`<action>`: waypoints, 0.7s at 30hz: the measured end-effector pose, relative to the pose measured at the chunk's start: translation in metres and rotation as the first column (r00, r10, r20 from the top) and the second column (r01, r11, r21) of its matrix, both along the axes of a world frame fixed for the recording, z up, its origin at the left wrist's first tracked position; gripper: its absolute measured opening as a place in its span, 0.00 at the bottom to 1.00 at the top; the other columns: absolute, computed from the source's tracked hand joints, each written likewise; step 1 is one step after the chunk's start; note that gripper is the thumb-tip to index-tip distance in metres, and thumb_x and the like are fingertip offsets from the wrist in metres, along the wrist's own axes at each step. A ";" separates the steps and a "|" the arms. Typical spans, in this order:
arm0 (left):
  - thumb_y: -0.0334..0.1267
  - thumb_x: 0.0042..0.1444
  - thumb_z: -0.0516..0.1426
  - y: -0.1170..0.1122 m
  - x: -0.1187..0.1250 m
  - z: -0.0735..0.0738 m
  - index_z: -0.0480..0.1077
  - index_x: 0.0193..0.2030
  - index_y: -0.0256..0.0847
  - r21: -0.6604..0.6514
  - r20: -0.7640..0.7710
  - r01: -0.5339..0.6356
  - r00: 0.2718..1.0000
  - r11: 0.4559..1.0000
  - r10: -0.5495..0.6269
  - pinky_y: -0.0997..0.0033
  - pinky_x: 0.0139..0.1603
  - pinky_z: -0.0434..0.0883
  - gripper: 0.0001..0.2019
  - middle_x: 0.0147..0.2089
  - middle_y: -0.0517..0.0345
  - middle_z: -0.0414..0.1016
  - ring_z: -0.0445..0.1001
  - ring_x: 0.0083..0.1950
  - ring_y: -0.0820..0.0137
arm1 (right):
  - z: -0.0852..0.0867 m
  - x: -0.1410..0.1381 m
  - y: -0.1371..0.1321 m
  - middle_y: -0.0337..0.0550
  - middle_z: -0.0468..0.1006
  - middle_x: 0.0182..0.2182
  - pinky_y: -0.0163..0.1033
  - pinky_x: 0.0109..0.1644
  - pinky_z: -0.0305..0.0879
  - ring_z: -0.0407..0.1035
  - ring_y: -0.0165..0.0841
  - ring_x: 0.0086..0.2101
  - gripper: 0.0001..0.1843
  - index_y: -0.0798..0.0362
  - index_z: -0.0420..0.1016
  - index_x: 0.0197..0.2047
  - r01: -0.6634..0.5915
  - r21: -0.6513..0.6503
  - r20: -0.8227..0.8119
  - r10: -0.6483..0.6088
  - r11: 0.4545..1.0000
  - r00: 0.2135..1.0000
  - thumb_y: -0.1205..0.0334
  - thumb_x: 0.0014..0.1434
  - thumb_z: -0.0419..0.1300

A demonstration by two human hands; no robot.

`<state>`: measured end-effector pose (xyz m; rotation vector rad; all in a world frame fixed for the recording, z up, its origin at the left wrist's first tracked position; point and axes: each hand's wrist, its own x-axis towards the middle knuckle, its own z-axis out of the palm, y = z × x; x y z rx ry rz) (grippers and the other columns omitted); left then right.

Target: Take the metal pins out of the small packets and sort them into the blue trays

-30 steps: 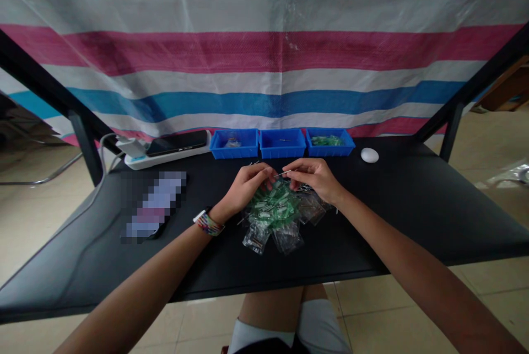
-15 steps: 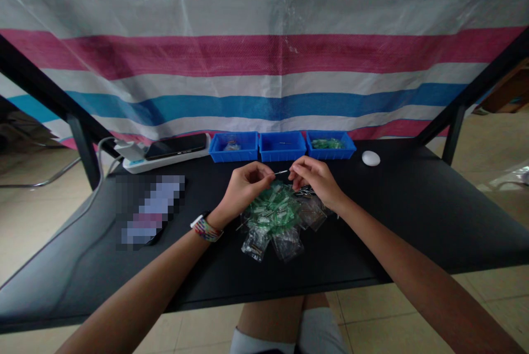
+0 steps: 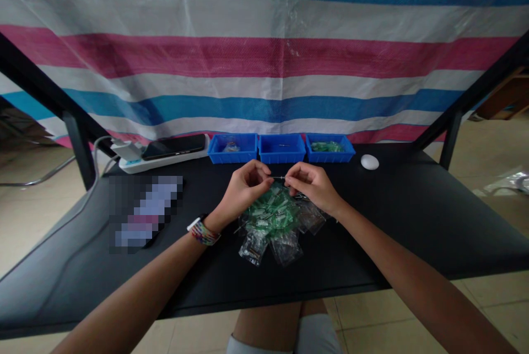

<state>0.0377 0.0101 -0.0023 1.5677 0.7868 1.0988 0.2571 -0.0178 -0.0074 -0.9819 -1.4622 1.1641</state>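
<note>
My left hand (image 3: pixel 244 185) and my right hand (image 3: pixel 309 184) meet above a heap of small clear and green plastic bags (image 3: pixel 275 220) on the black table (image 3: pixel 413 216). Both hands are closed in a pinch on the two ends of a thin metal pin (image 3: pixel 279 178) held level between them. The left wrist wears a watch and a coloured beaded band (image 3: pixel 201 229). Behind the hands stand three blue bins: the left one (image 3: pixel 232 149) holds a small bag, the middle one (image 3: pixel 282 148) a pin, the right one (image 3: pixel 329 148) green bags.
A white power strip (image 3: pixel 142 160) with a dark phone (image 3: pixel 174 145) lying on it sits at the back left, its cable running off the table. A blurred flat object (image 3: pixel 142 215) lies left. A white oval object (image 3: pixel 369 162) rests back right. A striped tarp hangs behind.
Both hands have come slightly closer together, still pinching the thin pin, which now lies more level. The view has shifted a little.
</note>
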 end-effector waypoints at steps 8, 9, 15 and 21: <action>0.50 0.63 0.61 0.005 -0.005 -0.001 0.77 0.33 0.38 -0.040 -0.104 0.058 0.993 0.998 -0.062 0.72 0.28 0.62 0.16 0.26 0.58 0.72 0.69 0.27 0.71 | -0.003 -0.001 0.002 0.38 0.79 0.30 0.39 0.32 0.73 0.75 0.32 0.27 0.15 0.49 0.77 0.38 0.054 0.037 0.007 -0.054 0.998 0.998 0.49 0.58 0.74; 0.50 0.63 0.61 0.005 -0.005 -0.001 0.77 0.32 0.38 -0.038 -0.112 0.063 0.991 0.997 -0.067 0.72 0.28 0.62 0.17 0.26 0.59 0.72 0.69 0.27 0.71 | -0.003 -0.001 0.002 0.38 0.78 0.30 0.39 0.32 0.72 0.75 0.32 0.27 0.15 0.49 0.77 0.38 0.055 0.040 0.010 -0.055 0.998 0.998 0.49 0.58 0.73; 0.49 0.63 0.64 0.002 -0.002 -0.002 0.74 0.35 0.39 -0.020 -0.079 0.071 0.994 0.997 -0.073 0.73 0.29 0.63 0.15 0.27 0.61 0.71 0.69 0.28 0.72 | -0.003 -0.002 0.001 0.39 0.79 0.32 0.39 0.32 0.73 0.75 0.32 0.27 0.14 0.48 0.77 0.40 0.048 0.004 -0.010 -0.048 0.999 0.999 0.52 0.56 0.74; 0.49 0.61 0.67 0.002 -0.002 0.000 0.73 0.35 0.39 0.010 -0.062 0.039 0.997 0.999 -0.038 0.74 0.30 0.65 0.15 0.29 0.61 0.72 0.69 0.28 0.73 | -0.002 -0.001 0.003 0.39 0.80 0.31 0.38 0.31 0.73 0.75 0.31 0.26 0.18 0.49 0.76 0.38 0.040 -0.003 -0.034 -0.040 0.999 0.999 0.47 0.56 0.74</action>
